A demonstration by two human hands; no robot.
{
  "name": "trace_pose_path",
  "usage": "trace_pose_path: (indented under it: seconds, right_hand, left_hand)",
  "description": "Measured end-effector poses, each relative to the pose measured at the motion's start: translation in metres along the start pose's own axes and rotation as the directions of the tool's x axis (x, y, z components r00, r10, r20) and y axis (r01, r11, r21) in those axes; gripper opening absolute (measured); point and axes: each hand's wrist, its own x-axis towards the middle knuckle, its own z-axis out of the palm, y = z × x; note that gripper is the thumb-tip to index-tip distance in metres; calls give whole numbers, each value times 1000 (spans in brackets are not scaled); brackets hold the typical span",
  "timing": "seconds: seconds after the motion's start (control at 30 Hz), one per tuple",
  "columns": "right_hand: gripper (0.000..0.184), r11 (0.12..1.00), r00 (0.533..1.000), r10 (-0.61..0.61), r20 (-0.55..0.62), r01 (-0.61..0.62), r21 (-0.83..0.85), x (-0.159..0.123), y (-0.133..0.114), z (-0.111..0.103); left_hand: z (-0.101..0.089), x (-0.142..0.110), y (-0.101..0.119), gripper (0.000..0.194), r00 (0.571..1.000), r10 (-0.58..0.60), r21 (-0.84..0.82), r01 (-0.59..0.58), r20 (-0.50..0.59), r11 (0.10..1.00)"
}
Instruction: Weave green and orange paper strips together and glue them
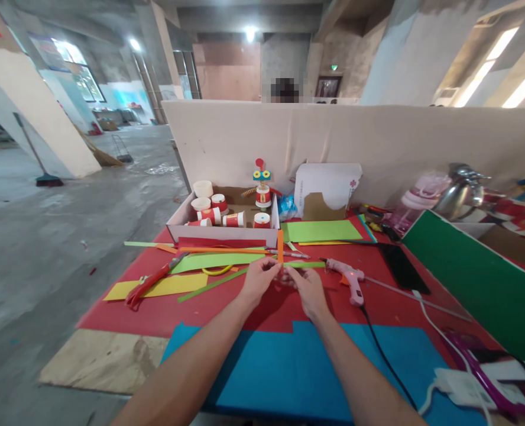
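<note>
Over the red table covering, my left hand (259,279) and my right hand (305,286) meet, thumbs and fingertips pinched together. Between them an orange paper strip (281,244) stands upright. A long green paper strip (216,286) runs crosswise through both hands, its ends sticking out left and right. Whether the two strips are joined where they cross is hidden by my fingers. Just right of my right hand lies a pink hot glue gun (349,278) with a small red light on. Left of my left hand are green paper (218,261) and yellow paper (160,288).
Red-handled pliers (149,285) lie at the left. Behind my hands stands a box (222,235) with several paper cups and a paper-cup figure (262,192). A black phone (402,267), a green board (470,284) and a power strip (475,384) are on the right.
</note>
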Motion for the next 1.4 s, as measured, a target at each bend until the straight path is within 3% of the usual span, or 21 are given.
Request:
trace_pose_path:
  seconds: [0.2, 0.57, 0.8, 0.93, 1.2, 1.4]
  right_hand:
    - [35, 989, 997, 76, 18, -78, 125, 4, 2, -3]
    - [36, 964, 986, 87, 140, -119, 238, -1, 0, -1]
    - [35, 973, 986, 96, 133, -122, 197, 2, 2, -2]
    - [36, 980, 989, 91, 119, -111, 166, 1, 1, 0]
    - [33, 1000, 1000, -8, 25, 8, -8, 4, 4, -3]
    - [30, 989, 994, -106, 24, 107, -99, 2, 3, -1]
  left_hand:
    - [-2, 1, 1, 32, 996, -72, -139, 78, 48, 987]
    - [2, -2, 4, 29, 998, -55, -44, 57, 32, 997]
    - [1, -1, 0, 29, 997, -75, -86, 78, 37, 993]
    - [0, -2, -1, 27, 999, -31, -80, 32, 16, 996]
    - [-3, 0, -4, 30, 992, -7, -84, 18, 128, 996]
    - [-4, 2, -6, 32, 994, -43, -103, 54, 104, 993]
